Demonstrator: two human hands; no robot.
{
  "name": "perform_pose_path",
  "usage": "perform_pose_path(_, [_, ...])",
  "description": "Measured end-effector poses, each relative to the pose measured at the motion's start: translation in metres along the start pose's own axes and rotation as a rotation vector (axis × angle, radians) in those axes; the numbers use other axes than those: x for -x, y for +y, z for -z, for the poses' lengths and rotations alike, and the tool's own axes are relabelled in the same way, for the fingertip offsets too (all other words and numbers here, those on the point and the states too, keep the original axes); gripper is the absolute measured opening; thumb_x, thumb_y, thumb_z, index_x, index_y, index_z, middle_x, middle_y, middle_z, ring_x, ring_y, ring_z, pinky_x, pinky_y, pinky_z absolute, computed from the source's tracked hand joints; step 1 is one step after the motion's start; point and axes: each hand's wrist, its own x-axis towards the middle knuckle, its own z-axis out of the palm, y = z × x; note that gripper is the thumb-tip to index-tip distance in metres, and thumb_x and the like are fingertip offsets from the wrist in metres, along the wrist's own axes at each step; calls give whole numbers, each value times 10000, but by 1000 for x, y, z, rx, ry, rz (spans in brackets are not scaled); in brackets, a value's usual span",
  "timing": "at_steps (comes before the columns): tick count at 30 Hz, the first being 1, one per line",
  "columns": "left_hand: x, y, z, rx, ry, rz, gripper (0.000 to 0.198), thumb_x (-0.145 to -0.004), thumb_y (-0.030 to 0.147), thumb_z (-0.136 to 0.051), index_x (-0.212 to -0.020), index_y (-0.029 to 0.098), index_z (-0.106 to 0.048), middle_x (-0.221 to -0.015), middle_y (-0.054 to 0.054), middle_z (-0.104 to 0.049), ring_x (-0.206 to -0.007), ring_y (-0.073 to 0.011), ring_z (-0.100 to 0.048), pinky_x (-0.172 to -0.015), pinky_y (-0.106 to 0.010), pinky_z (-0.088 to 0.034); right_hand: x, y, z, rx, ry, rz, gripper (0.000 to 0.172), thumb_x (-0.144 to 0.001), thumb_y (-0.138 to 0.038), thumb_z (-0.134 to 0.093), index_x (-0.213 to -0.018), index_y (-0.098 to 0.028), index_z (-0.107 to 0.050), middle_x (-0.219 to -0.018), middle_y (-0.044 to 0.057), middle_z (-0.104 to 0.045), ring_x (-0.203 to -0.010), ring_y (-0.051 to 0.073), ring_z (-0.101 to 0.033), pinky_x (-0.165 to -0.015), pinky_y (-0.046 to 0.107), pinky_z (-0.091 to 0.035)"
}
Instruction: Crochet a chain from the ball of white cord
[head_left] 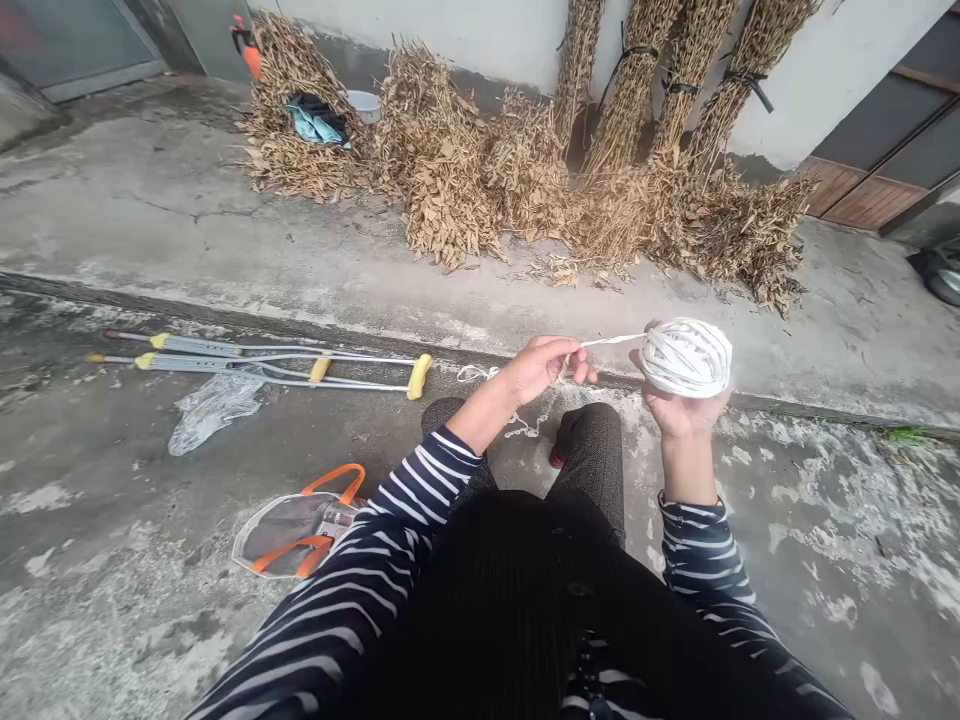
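My right hand is wrapped round the underside of a large white ball of yarn, held up on the right. A strand runs taut from the ball leftward to my left hand. There my thumb and forefinger pinch it, while the other fingers are loosely curled. Beneath the left hand, a loose length of the same white yarn trails on the ground between my legs, and another loop lies just left of my wrist.
A pair of crutches lies left on the concrete, beside a crumpled clear plastic bag. A bag with orange handles is near my left arm. A low step edge crosses in front. Dried plant bundles line the wall.
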Motion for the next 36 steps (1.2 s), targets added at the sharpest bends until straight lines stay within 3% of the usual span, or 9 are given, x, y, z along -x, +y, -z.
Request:
perform_pose_path(4, [5,4,9,37,10,60,392,-835,503,-772,-666,200,-587,-531,-7,-573,-735,-206,-690,-1019,-446,-529,18,3,-4,32,-29,35,643,-537,-651,-902,-1093,-377,-728,-1325,26,-695,-1432,302,-549,-1135,572,-541])
perform_pose_path(8, [10,5,28,-70,17,51,512,-843,622,-761,-627,203,-561,-514,-8,-548,-744,-216,-696,-1007,-453,-534,27,4,-1,89,-17,-34,653,-496,-628,-900,-1074,-360,-756,-1323,23,-697,-1440,322,-540,-1300,605,-356])
perform_pose_path(11, [9,-5,47,-423,115,159,433,-791,524,-837,-609,195,-621,-563,-27,-604,-834,-249,-714,-971,-412,-537,26,6,1,119,27,-19,672,-469,-659,-867,-1057,-355,-747,-1313,15,-695,-1413,320,-559,-1328,577,-321])
perform_pose_path(15, [2,-28,47,-815,472,134,112,-737,192,-832,-717,189,-722,-802,-57,-729,-1014,-266,-699,-931,-352,-544,16,9,0,106,105,14,576,-552,-554,-814,-1075,-338,-707,-1285,16,-707,-1417,300,-562,-1255,583,-430])
perform_pose_path(19, [-7,-45,11,-401,347,-51,375,-833,195,-745,-1208,192,-732,-1383,-117,-693,-1151,-230,-682,-819,-311,-597,7,17,-4,144,66,-46,605,-543,-347,-766,-1138,-294,-673,-1276,37,-718,-1357,310,-607,-1090,568,-577])
perform_pose_path(23, [-15,-50,-15,-187,229,-19,319,-815,218,-811,-1111,128,-736,-1000,-92,-782,-828,-156,-720,-719,-265,-595,1,27,-4,68,53,-104,651,-528,-262,-744,-1173,-271,-652,-1223,37,-734,-1061,250,-712,-744,374,-679])
perform_pose_path(27, [-12,-44,-8,-331,214,18,127,-913,218,-715,-864,100,-716,-654,-7,-683,-533,-68,-603,-566,-190,-502,-1,27,2,-101,48,-153,596,-560,-267,-744,-1148,-270,-640,-1094,9,-743,-775,167,-683,-459,212,-553])
perform_pose_path(31, [-3,-32,7,-510,136,141,179,-938,149,-588,-809,105,-705,-609,4,-670,-464,-57,-573,-485,-167,-439,-1,13,8,-197,106,-81,564,-566,-209,-739,-1114,-285,-635,-1075,-3,-732,-802,159,-685,-472,196,-561])
perform_pose_path(36, [1,-33,23,-694,203,132,199,-887,160,-575,-711,127,-662,-609,11,-654,-518,-67,-595,-543,-175,-459,1,3,9,-213,144,-29,510,-591,-211,-709,-1091,-268,-628,-1099,6,-713,-798,147,-673,-485,197,-556])
